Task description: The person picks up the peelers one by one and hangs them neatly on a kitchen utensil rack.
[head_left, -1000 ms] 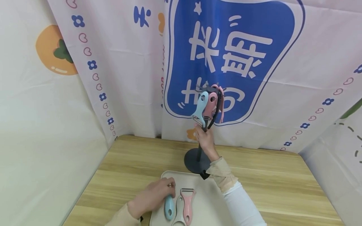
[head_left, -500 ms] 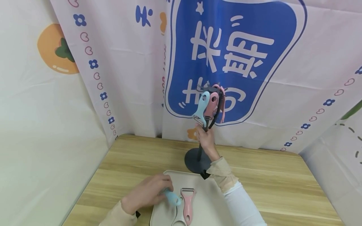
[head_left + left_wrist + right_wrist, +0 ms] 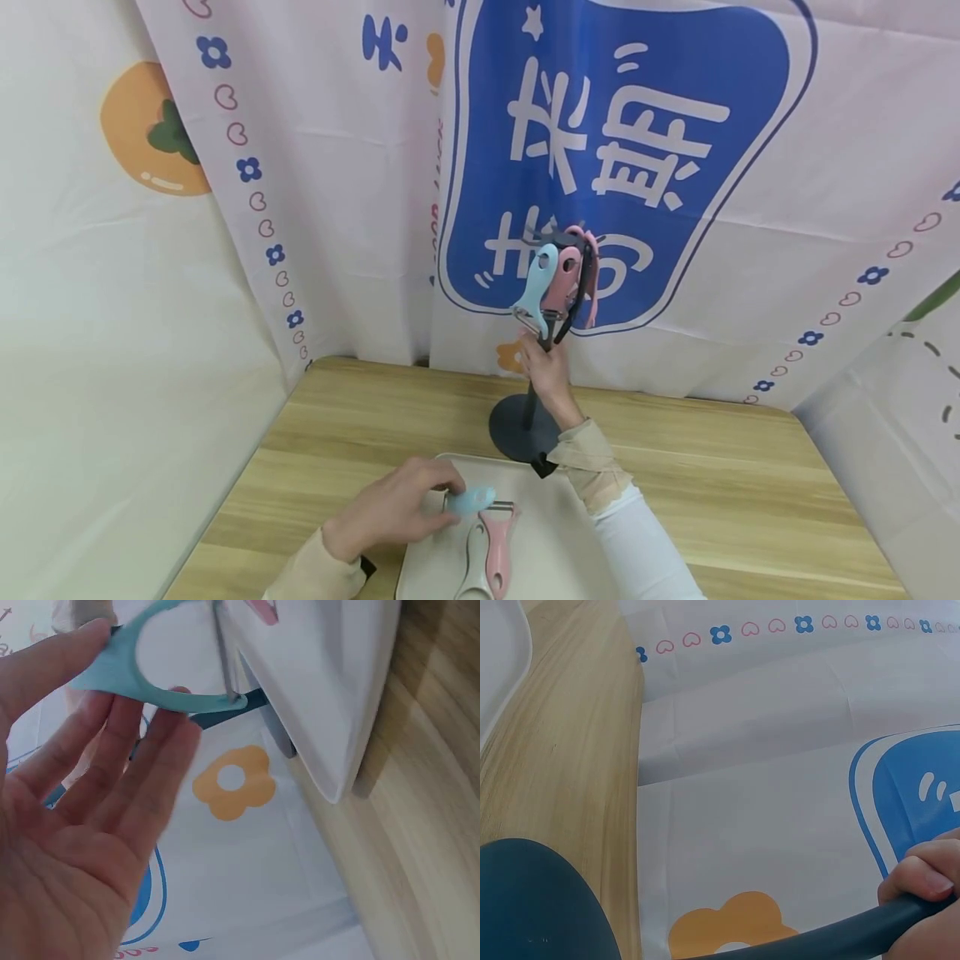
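My left hand pinches a light blue peeler between thumb and fingers above the tray. In the left wrist view the frame of this peeler curves round its metal blade. My right hand grips the pole of a dark stand, just below its hooks. On that stand hang a light blue peeler, a pink peeler, a black utensil and another pink one behind. The right wrist view has my curled fingers round the pole.
A pale tray lies at the table's front, holding a pink peeler and a grey-white peeler side by side. The stand's round base is just behind the tray. A printed cloth hangs along the wooden table's back edge.
My left hand has lifted the light blue peeler off the tray and turned it, so its handle now points right, over the pink peeler's head. The right hand stays on the pole.
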Motion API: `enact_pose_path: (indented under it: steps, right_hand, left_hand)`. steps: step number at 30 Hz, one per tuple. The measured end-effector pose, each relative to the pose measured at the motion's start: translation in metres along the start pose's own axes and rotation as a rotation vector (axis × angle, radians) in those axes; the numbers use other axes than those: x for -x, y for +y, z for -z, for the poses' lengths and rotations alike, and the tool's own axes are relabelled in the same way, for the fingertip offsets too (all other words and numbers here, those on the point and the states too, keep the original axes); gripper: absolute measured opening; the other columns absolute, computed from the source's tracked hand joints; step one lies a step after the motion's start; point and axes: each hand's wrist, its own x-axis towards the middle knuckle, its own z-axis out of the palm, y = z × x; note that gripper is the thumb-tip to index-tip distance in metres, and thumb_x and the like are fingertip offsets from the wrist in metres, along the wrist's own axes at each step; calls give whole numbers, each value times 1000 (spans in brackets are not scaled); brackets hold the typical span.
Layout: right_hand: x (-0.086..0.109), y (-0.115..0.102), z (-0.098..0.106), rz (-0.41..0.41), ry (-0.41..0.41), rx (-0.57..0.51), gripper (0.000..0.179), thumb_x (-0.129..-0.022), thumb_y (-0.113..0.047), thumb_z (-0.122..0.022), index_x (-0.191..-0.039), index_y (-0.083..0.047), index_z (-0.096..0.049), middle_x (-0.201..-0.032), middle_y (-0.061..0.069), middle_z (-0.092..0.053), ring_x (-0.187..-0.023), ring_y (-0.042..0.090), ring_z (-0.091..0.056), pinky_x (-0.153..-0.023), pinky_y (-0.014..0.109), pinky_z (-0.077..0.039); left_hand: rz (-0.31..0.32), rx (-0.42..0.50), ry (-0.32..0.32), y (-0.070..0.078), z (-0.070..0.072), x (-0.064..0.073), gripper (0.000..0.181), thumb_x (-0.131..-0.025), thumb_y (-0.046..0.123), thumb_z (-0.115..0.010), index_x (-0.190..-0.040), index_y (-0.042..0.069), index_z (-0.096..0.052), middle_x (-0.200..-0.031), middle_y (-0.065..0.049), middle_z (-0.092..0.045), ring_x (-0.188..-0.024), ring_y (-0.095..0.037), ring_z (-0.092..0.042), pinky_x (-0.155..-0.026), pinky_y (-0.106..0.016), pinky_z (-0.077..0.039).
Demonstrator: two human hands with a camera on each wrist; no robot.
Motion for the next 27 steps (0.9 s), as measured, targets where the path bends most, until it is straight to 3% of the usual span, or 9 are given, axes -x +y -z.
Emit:
enact_pose_path:
  steps: [7, 15, 23, 27]
  right_hand:
    - [0, 0, 0, -16, 3, -3, 47, -111, -5, -49, -65, -12, -40, -48, -10, -34, -38, 7, -28, -41, 23, -25]
    - [-1, 0, 1, -22, 4, 6, 48, -111, -7, -49, -64, -13, -40, -48, -10, -34, -38, 7, -28, -42, 23, -25]
    - [0, -1, 2, -35, 0, 24, 50, -112, -13, -52, -63, -15, -40, -47, -10, -34, -38, 8, -28, -43, 24, -26]
    - [0, -1, 2, -33, -7, 18, 49, -112, -16, -53, -64, -15, -41, -48, -10, -35, -39, 8, -29, -43, 24, -25]
  left_hand:
    - [-56, 139, 104, 0, 3, -7, 32, -97, 15, -81, -126, 16, -70, -115, 6, -74, -103, -6, -71, -93, -32, -61]
    - [-188, 108, 281, 7, 17, -19, 40, -95, 7, -81, -132, 13, -68, -121, 1, -74, -108, -14, -74, -93, -34, -62]
    - [-135, 150, 434, 14, 37, -35, 50, -90, 3, -85, -137, 10, -67, -125, -4, -75, -110, -20, -75, -91, -38, -63]
    - [-152, 159, 506, 16, 46, -42, 48, -90, 2, -84, -135, 8, -68, -122, -7, -76, -107, -22, -76, -89, -38, -63]
